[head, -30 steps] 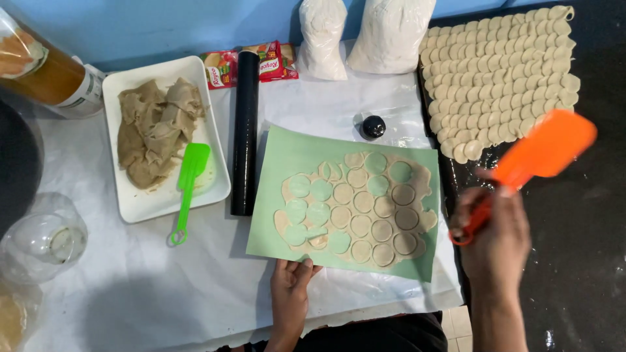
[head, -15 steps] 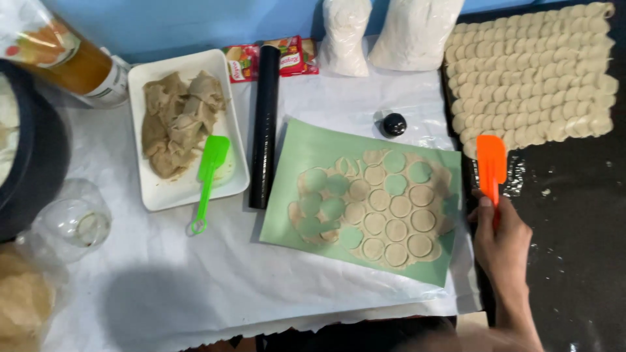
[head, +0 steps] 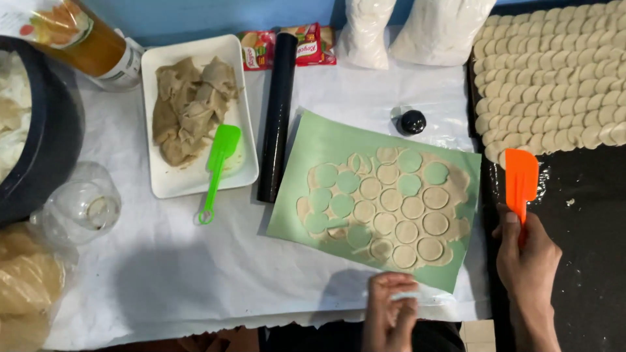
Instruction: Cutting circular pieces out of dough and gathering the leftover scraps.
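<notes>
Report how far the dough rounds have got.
Done: the dark tray holds rows of rounds, and the dough sheet on the green mat is cut, some holes empty. In hand: right hand holds the orange spatula. Left: most cut rounds remain on the mat.

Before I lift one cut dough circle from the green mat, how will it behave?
Each dough circle looks thin and flat on the green mat, so it will probably be floppy and light. It may stick a little and stretch or tear, since the surrounding dough sheet looks soft.
</notes>
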